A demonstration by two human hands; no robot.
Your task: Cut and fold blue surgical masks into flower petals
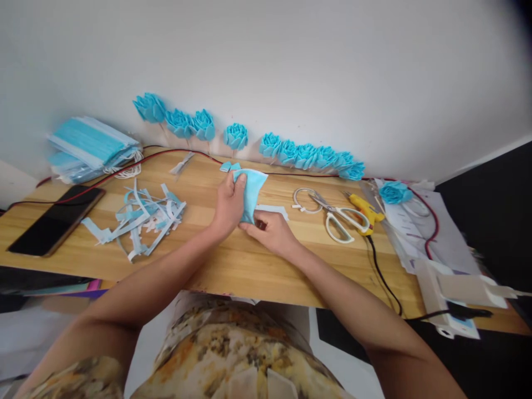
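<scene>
A piece of blue mask fabric [252, 191] is held above the middle of the wooden table. My left hand [229, 200] grips its left side, thumb on top. At the lower edge of the fabric, my right hand [272, 230] pinches it with curled fingers. Just behind my left hand lie small blue cut pieces [230, 167]. A white strip [272, 211] rests on the table behind my right hand, partly hidden by it. To the right are white-handled scissors [338, 213], lying across a coiled white band [305, 200].
Blue fabric flowers [305, 155] on stems lean along the wall. A yellow glue gun [363, 209] with a black cable lies right, near a power strip [449, 299]. Mask scraps [143, 216], a phone [54, 221] and stacked masks [93, 143] occupy the left. A red-black wire [174, 149] runs behind.
</scene>
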